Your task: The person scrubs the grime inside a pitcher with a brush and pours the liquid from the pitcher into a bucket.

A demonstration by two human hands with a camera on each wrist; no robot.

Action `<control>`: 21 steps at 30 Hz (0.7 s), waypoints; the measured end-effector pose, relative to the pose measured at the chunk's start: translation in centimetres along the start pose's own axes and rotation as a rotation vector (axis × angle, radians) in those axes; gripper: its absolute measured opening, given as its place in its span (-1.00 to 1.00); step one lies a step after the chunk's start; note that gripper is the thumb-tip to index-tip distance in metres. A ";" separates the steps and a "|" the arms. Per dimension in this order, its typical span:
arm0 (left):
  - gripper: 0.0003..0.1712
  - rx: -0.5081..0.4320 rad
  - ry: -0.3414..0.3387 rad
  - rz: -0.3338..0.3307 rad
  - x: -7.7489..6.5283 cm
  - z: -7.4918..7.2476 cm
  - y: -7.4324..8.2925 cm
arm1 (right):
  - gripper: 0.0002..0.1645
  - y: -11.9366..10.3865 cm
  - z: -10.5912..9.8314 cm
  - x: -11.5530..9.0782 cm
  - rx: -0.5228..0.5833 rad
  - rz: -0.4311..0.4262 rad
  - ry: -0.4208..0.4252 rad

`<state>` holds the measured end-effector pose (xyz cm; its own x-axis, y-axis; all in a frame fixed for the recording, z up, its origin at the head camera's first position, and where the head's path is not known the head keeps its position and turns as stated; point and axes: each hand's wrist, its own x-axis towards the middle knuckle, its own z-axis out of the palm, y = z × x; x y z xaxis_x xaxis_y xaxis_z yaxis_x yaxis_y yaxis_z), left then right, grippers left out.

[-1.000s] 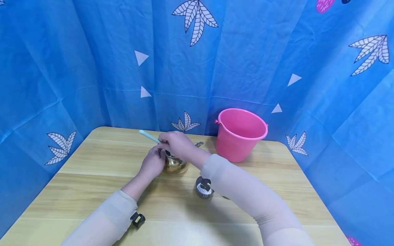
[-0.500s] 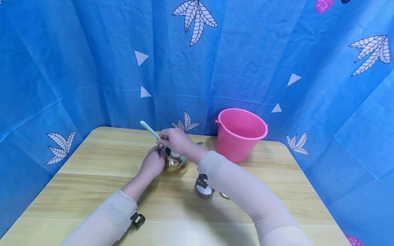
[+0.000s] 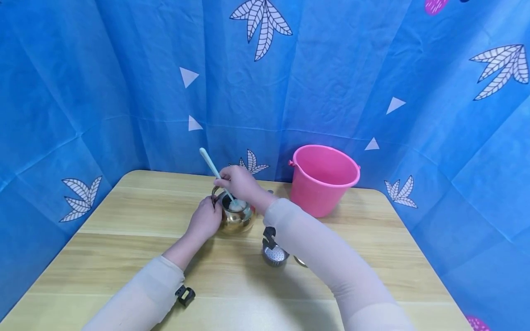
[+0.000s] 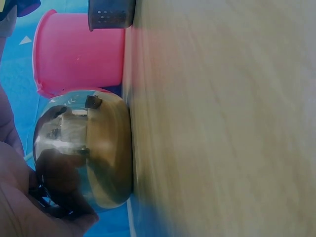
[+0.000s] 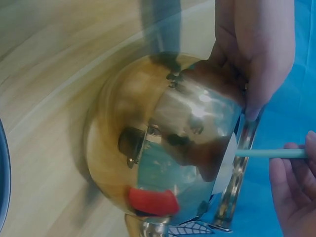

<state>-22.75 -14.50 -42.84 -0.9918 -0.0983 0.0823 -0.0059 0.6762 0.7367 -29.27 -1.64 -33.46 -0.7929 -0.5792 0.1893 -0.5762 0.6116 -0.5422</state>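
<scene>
A shiny gold metal teapot [image 3: 237, 224] stands on the table, its top uncovered. My left hand [image 3: 205, 216] grips it at the left, by the handle side; in the left wrist view the thumb of that hand [image 4: 22, 197] lies against the pot's body [image 4: 84, 148]. Between thumb and fingers, my right hand [image 3: 243, 185] pinches the pale green stick handle of a brush [image 3: 210, 162]. The brush slants down into the pot's mouth, where its whitish head [image 3: 237, 205] shows. In the right wrist view the brush handle [image 5: 271, 153] passes the pot's gold overhead handle [image 5: 237, 170].
A pink bucket [image 3: 316, 197] stands at the back right. Nearer lies a perforated metal strainer [image 3: 275, 255], partly behind the right wrist's black strap mount. A round metal piece [image 3: 300, 261] peeks out under the right sleeve. A blue patterned curtain [image 3: 352, 82] surrounds the wooden table [image 3: 232, 285].
My right hand has risen and shifted slightly right; the brush handle has swung more upright, and the whitish head has come into sight in the pot's mouth. My left hand has stayed put.
</scene>
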 end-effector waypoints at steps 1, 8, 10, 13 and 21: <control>-0.38 0.004 0.001 -0.001 0.0 0.0 0.0 | -0.77 0.1 0.0 0.1 0.007 0.012 0.002; -0.36 0.014 0.001 -0.005 0.1 0.0 -0.2 | -0.72 0.7 0.0 0.2 0.060 0.081 0.013; -0.36 0.016 0.004 -0.003 0.0 0.0 -0.2 | -0.69 0.8 0.0 0.3 0.088 0.101 0.012; -0.36 0.019 0.005 -0.002 0.0 -0.1 -0.1 | -0.66 0.9 -0.1 0.3 0.134 0.124 0.010; -0.37 0.005 -0.006 -0.012 -0.1 -0.2 0.0 | -0.66 1.3 0.0 0.2 0.224 0.172 0.024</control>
<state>-22.61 -14.62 -42.72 -0.9924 -0.1017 0.0690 -0.0185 0.6785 0.7343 -30.11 -0.97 -34.12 -0.8813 -0.4625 0.0969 -0.3766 0.5637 -0.7351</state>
